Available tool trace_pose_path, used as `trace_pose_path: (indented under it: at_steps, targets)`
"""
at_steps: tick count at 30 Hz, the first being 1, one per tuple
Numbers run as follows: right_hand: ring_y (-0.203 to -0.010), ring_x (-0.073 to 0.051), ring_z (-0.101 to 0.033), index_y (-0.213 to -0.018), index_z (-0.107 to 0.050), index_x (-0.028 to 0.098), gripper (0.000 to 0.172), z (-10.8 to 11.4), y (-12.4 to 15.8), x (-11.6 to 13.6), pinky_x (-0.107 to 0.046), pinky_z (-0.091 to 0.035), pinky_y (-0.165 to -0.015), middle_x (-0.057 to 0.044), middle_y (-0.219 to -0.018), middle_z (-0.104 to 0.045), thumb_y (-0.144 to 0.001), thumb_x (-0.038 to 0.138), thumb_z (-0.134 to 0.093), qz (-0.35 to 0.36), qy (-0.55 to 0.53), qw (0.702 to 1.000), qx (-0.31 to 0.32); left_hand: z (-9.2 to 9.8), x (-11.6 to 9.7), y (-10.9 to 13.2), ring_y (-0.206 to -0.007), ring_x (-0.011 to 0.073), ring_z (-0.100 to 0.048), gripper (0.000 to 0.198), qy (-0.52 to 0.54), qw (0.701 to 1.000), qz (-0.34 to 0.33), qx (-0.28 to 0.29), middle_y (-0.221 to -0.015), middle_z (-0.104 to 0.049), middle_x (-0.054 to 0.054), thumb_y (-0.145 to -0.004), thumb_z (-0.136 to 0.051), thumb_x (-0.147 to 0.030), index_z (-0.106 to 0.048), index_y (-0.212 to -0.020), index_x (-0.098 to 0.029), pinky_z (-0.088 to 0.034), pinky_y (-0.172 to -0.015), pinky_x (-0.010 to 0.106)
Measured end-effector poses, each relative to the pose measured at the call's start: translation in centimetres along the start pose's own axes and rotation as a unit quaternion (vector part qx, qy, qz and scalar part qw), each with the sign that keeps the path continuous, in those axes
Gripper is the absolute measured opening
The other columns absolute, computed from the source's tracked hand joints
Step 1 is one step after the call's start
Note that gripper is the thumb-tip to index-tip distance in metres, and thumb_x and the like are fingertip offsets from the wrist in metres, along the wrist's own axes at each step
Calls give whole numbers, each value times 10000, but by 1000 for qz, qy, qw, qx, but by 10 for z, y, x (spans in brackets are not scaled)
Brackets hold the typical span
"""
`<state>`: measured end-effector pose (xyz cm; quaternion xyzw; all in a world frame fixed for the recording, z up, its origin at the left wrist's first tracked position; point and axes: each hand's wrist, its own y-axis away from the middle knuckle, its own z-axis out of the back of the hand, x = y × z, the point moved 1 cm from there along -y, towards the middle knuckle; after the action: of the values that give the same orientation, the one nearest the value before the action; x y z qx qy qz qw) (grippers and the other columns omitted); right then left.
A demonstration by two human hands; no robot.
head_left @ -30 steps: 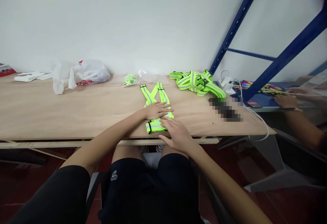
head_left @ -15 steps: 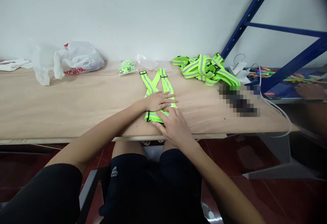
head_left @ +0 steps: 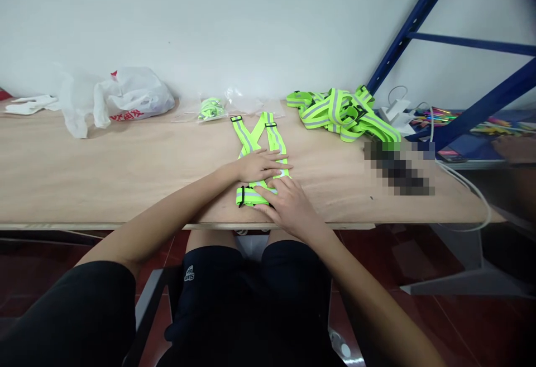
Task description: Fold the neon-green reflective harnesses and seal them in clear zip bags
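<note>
Strap harness: From where I'm standing, the yellow-green harness with grey stripes is lying on the worktop, close to the front edge, straight in front of the seated person; I'm taking it as my clock's centre, with twelve pointing at the wall.
Harness shape: Two straps are crossing in its upper part, and a folded band is lying across its six o'clock end, with a black buckle standing out at the band's nine o'clock end.
Left hand: The left hand is lying flat over the harness's middle, fingers spread and pointing to three o'clock, clutching nothing.
Right hand: The right hand is reaching in from four o'clock, its bent fingers touching the folded band near the left fingers; whether it's pinching the band, I cannot tell.
Tangled straps: At two o'clock a loose heap of matching straps is resting near the wall.
Clear packet: Towards eleven, a see-through packet is holding more yellow-green straps.
White carrier bag: At ten, a crumpled bag is showing red print.
Blue frame: Towards two, a blue metal frame is rising behind the heap.
Neighbour: Near three, another person's hand is showing blurred.
</note>
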<state>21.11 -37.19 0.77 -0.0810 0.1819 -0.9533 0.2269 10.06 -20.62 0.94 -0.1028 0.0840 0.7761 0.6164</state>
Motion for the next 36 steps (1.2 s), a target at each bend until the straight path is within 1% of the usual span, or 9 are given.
trace_pose_path:
  at_steps: [6,10,13,16,20,25,31,34,36]
  targets:
    - [-1050,-276,-519,-1283,-670,204,363,8,5,5,-418,-420,-914,-143,-1112,-613,-1009,266,-440,-36,-55,998,-13,-3,0,0,-1528,238,-184,464,2,1000,3,-15,-1631,-295,-4,-1061,-293,-460,-405,-1500,-359,-103,-1211,490]
    - [-1032,-281,-530,-1265,-681,177,352,7,5,7,-433,-455,-909,-157,-1096,-606,-975,227,-487,-45,-57,997,-28,-4,0,-1,-1522,250,-207,459,-6,1000,2,-19,-1631,-297,6,-1062,-296,-436,-406,-1500,-355,-111,-1210,508]
    - [-1033,-282,-536,-1260,-684,180,347,5,3,7,-434,-474,-905,-156,-1087,-606,-975,223,-491,-48,-48,997,-32,-3,-3,-1,-1494,258,-285,458,-5,999,-3,-39,-1598,-369,68,-1055,-333,-394,-441,-1487,-288,-161,-1201,515]
    - [-1024,-276,-541,-1256,-688,192,344,4,3,6,-430,-489,-901,-147,-1083,-611,-975,220,-491,-46,-42,997,-35,1,-12,6,-1383,255,-458,428,9,993,-19,-119,-1480,-522,133,-1021,-413,-327,-533,-1412,-202,-293,-1162,468]
    - [-1027,-265,-554,-1242,-696,209,335,5,4,7,-432,-500,-915,-142,-1114,-600,-967,213,-505,-44,-52,997,-42,13,-38,34,-1182,242,-605,303,50,967,-7,-251,-1238,-683,110,-986,-461,-306,-657,-1182,-184,-459,-1029,394]
    - [-1208,-275,-522,-1292,-668,234,359,7,6,10,-454,-472,-1026,-146,-1357,-544,-969,210,-514,-51,-77,995,-47,19,-78,86,-1000,202,-669,226,92,943,72,-310,-1065,-713,62,-991,-468,-305,-650,-1076,-202,-528,-897,335]
    - [-1387,-267,-423,-1337,-617,207,371,8,7,9,-485,-403,-1134,-118,-1540,-441,-1000,211,-461,-37,-87,995,-28,-18,-105,113,-1108,241,-646,188,3,961,58,-271,-1264,-666,109,-985,-488,-247,-640,-1086,-201,-532,-932,381]
    - [-1484,-275,-295,-1453,-490,152,448,6,10,8,-503,-345,-1185,-134,-1574,-394,-1013,213,-430,-30,-89,995,-17,-31,-108,113,-1082,261,-647,172,-2,959,90,-269,-1295,-651,132,-999,-441,-223,-607,-1033,-190,-546,-891,408]
    - [-1499,-270,-271,-1522,-377,138,520,3,15,7,-503,-349,-1190,-144,-1574,-391,-1013,226,-435,-39,-100,994,-26,-32,-110,112,-1075,272,-644,162,2,960,103,-260,-1279,-656,138,-999,-428,-212,-587,-973,-190,-543,-882,418]
